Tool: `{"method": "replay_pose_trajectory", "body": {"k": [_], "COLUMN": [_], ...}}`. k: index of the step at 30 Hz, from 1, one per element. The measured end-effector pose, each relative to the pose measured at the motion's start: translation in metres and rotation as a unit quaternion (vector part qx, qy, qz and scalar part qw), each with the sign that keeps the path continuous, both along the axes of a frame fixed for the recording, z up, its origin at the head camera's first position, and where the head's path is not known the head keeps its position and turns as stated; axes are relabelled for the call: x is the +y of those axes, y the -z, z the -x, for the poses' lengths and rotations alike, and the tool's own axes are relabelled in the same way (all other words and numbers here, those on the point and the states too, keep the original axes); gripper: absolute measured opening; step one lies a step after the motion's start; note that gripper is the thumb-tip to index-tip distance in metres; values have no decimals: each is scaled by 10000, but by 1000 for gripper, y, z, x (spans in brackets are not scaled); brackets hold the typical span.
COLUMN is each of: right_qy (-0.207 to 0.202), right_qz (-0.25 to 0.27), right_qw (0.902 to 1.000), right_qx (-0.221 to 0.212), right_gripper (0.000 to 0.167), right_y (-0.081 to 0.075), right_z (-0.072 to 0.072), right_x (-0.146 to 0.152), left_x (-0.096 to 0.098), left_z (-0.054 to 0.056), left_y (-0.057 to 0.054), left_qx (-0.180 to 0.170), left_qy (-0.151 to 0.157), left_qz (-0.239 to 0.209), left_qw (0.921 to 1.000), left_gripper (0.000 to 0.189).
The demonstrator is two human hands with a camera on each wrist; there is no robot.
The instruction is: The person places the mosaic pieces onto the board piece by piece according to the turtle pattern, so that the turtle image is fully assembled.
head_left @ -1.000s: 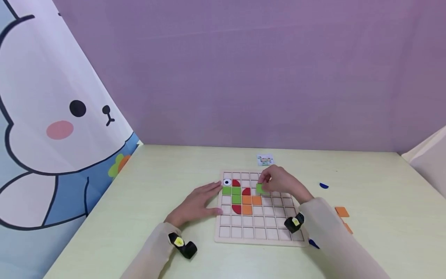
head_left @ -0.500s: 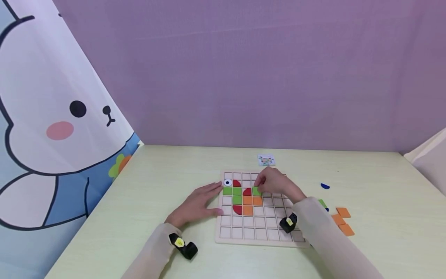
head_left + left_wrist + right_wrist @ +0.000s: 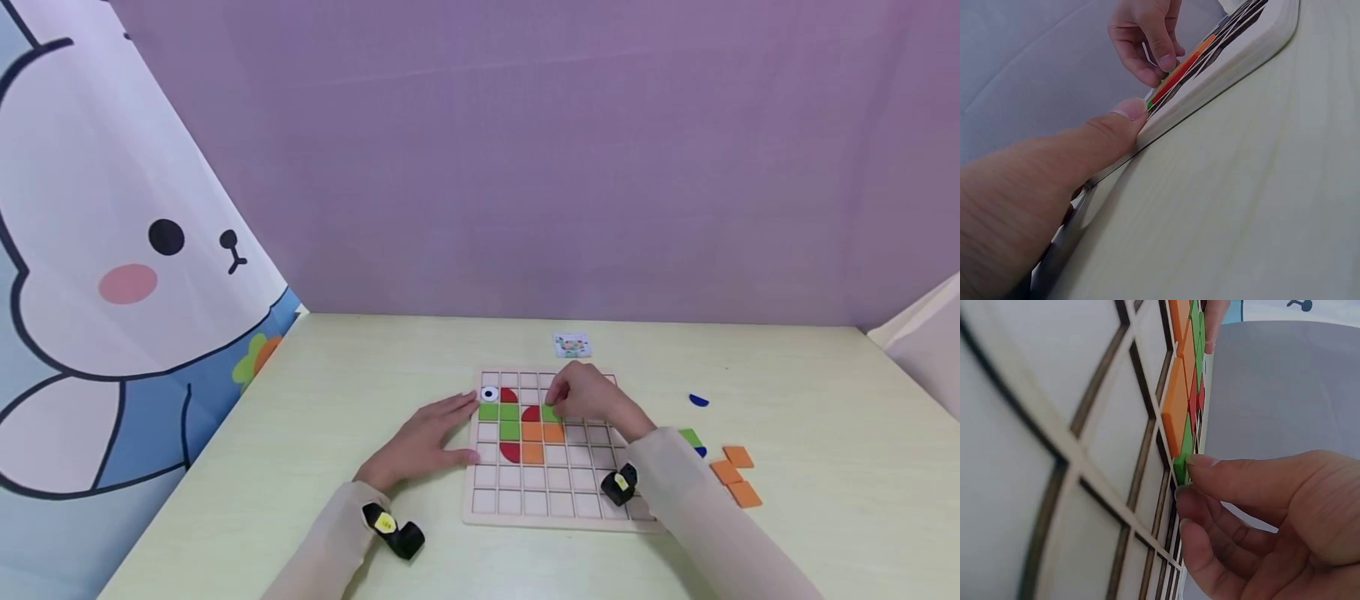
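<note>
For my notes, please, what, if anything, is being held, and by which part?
The right hand seems to pinch a green tile by its edge; the left hand only touches the board.

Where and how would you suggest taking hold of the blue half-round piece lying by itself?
Probably pinch the blue half-round piece by its straight far edge and curved near edge, from above: it lies flat and touches no other piece.

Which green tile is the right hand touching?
The green tile just right of a red piece and beyond an orange tile; three other green tiles sit further left on the board, and another green piece lies off it.
</note>
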State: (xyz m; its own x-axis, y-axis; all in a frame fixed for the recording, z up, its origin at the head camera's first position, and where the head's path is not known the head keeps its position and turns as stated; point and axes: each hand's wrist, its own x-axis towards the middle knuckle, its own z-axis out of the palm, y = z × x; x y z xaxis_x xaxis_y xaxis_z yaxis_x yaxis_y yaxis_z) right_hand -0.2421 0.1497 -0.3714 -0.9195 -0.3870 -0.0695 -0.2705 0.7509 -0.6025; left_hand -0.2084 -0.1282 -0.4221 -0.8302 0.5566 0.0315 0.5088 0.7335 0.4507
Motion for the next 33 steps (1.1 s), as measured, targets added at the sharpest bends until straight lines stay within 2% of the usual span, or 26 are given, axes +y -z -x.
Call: {"method": "replay_pose_trajectory", "body": {"k": [7,15,23,33], "right_qy": [113,167,337,303], "right_qz": [-118,-238,-231,-191], "right_qw": [9999,9995,9991,9991], "right_qx": [24,121,66,211], "right_gripper": [7,8,11,13], "right_y": [-8,-14,-14,-12], "right_z": [-6,-16,-32,-49], "right_x": [3,24,52,82], "left_x": [-3,-5,-7,-9], "left_z": [-1,-2,1,3], "left_y": [0,0,1,3], "left_qx": [23,62,126,126], "left_qy": [-31,44,90,79], "left_qz": [-8,-107,8,19], "left_qw": [10000,9999,9999,9999], "left_gripper": [82,81,82,83]}}
